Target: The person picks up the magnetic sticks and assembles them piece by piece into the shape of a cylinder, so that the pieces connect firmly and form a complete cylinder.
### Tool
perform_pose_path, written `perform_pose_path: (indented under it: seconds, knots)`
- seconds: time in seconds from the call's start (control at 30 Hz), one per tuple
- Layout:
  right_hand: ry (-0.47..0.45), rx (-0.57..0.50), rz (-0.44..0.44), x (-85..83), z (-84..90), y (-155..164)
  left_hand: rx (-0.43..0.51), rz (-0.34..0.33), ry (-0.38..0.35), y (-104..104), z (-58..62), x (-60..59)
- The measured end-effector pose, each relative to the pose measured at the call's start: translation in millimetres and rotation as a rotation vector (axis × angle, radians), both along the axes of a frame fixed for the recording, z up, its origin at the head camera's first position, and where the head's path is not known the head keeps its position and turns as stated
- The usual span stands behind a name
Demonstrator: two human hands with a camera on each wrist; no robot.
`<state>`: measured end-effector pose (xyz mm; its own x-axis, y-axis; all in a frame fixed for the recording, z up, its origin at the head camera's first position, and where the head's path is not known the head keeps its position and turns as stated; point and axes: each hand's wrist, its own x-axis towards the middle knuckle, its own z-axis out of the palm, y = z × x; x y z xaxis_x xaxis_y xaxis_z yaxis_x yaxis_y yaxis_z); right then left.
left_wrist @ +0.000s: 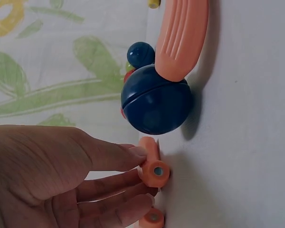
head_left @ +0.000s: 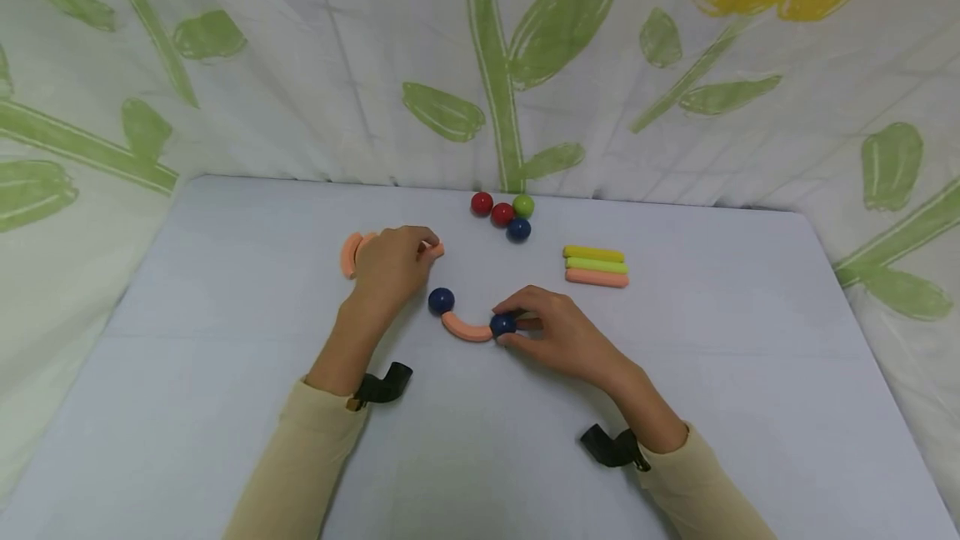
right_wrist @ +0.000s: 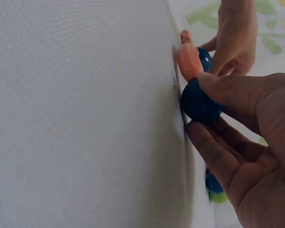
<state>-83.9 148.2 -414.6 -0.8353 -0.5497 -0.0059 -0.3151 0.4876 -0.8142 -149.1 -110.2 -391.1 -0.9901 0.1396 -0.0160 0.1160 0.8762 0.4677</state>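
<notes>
Right hand (head_left: pixel 558 336) pinches the dark blue ball (head_left: pixel 502 323) at the curved orange piece's (head_left: pixel 465 328) right end; left hand (head_left: pixel 393 261), far-left, grips another orange curve (head_left: pixel 350 253).

On the table (head_left: pixel 225 407), my left hand (head_left: pixel 392 261) rests over curved pieces (head_left: pixel 350 254) at the left. Just right of it and nearer lies an arc (head_left: pixel 465 328) with a ball (head_left: pixel 441 300) at its left end and a second ball (head_left: pixel 502 324) at its right end, where my right hand (head_left: pixel 558 336) pinches. Four balls (head_left: pixel 504 213) cluster at the far edge, behind the arc. Three sticks (head_left: pixel 596 266) lie side by side to their right, nearer.
</notes>
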Motion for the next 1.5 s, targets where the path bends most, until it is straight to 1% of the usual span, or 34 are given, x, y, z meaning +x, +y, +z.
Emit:
perform_pose_path:
  seconds: [0.13, 0.33, 0.7, 0.8, 0.93, 1.03, 1.17, 1.33, 1.4, 1.5]
  knots:
    - [0.003, -0.004, 0.007, -0.3, -0.2, 0.9, -0.006, 0.000, -0.014, 1.7, 0.2, 0.2]
    - [0.001, -0.014, 0.021, -0.4, -0.5, 1.5, -0.011, -0.017, -0.018, 2.5, 2.7, 2.0]
    - [-0.007, -0.022, 0.022, 0.7, -1.0, 2.6, 0.044, -0.028, -0.007, 5.1, 0.4, 2.2]
    - [-0.009, -0.026, 0.021, 1.2, -1.4, 3.2, 0.076, -0.033, -0.008, 4.7, 1.0, 1.9]
    - [-0.009, -0.025, 0.020, 1.2, -1.7, 3.7, 0.138, -0.014, -0.046, 0.4, 4.6, 0.8]
    - [-0.006, -0.021, 0.022, 0.8, -1.9, 4.1, 0.180, 0.000, -0.103, -3.7, 7.9, -0.4]
    - [-0.001, -0.028, 0.028, -0.3, -1.8, 4.4, 0.241, -0.003, -0.165, -7.6, 11.2, -2.0]
    - [-0.004, -0.029, 0.030, -1.8, -1.3, 3.5, 0.266, -0.028, -0.177, -10.3, 13.5, -3.1]
    - [-0.009, -0.025, 0.029, -1.9, -0.9, 3.3, 0.266, -0.039, -0.174, -10.7, 13.2, -3.3]
    - [-0.016, -0.016, 0.025, -1.9, -0.1, 3.2, 0.282, -0.047, -0.194, -10.7, 12.1, -3.7]
